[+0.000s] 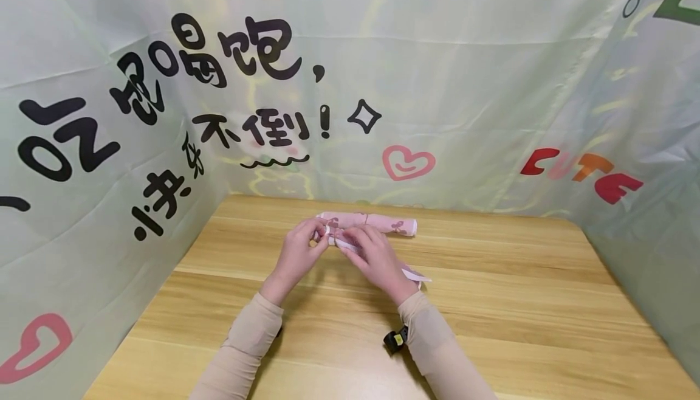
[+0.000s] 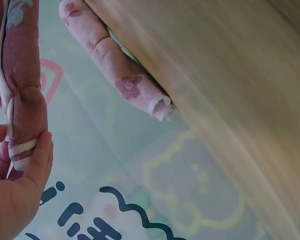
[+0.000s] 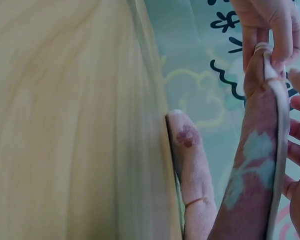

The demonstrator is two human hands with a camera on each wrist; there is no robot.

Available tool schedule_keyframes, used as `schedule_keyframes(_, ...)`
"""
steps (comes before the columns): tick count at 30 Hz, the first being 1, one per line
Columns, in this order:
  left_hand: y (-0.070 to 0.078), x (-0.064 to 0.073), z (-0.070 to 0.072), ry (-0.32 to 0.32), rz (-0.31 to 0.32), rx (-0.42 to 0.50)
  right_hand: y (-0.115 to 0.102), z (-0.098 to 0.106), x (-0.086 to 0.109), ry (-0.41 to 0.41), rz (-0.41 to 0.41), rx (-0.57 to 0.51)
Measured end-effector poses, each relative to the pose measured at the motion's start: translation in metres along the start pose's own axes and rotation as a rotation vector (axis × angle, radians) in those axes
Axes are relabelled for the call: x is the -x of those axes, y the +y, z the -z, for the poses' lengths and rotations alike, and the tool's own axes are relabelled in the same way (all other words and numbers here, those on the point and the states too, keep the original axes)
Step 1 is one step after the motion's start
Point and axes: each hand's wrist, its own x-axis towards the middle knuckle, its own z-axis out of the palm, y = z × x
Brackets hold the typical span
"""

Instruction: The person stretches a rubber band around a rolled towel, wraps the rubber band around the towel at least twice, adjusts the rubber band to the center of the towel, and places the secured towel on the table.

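Note:
My left hand (image 1: 298, 251) pinches one end of a rolled pink towel (image 2: 24, 60) between thumb and fingers. My right hand (image 1: 378, 257) holds the same roll farther along, its fingers (image 3: 295, 150) lying at the side with the white edge. A thin orange-brown band (image 3: 272, 79) cinches the roll close to the left hand. Pale blue-green print shows on the towel in both wrist views. Just behind the hands, a second rolled pink towel (image 1: 391, 224) lies on the table, with darker printed marks and a thin band round its middle.
The wooden table (image 1: 519, 303) has its back edge close behind the second roll. Printed cloth (image 1: 470, 84) hangs as walls at the back and both sides. A small black device (image 1: 395, 340) sits at the right wrist.

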Motion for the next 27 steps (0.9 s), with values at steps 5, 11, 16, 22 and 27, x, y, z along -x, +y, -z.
schedule_keyframes(5,-0.0007,-0.0006,-0.0010,-0.012,-0.097,0.002,-0.0051,-0.0001,-0.0042,0.064,0.051,-0.019)
schedule_keyframes(11,0.0001,-0.0012,-0.0007,-0.021,-0.179,-0.016,-0.0088,-0.0005,-0.0060,0.106,0.071,-0.014)
schedule_keyframes(16,0.0014,-0.0014,-0.0010,-0.019,-0.213,-0.053,-0.0092,0.0001,-0.0058,0.100,0.057,-0.001)
schedule_keyframes(22,0.0042,-0.0016,-0.0027,-0.026,-0.228,-0.039,-0.0087,0.0002,-0.0056,0.046,0.056,0.036)
schedule_keyframes(27,0.0048,-0.0006,-0.0047,-0.054,-0.184,0.010,-0.0094,0.0017,-0.0052,-0.047,0.049,0.095)
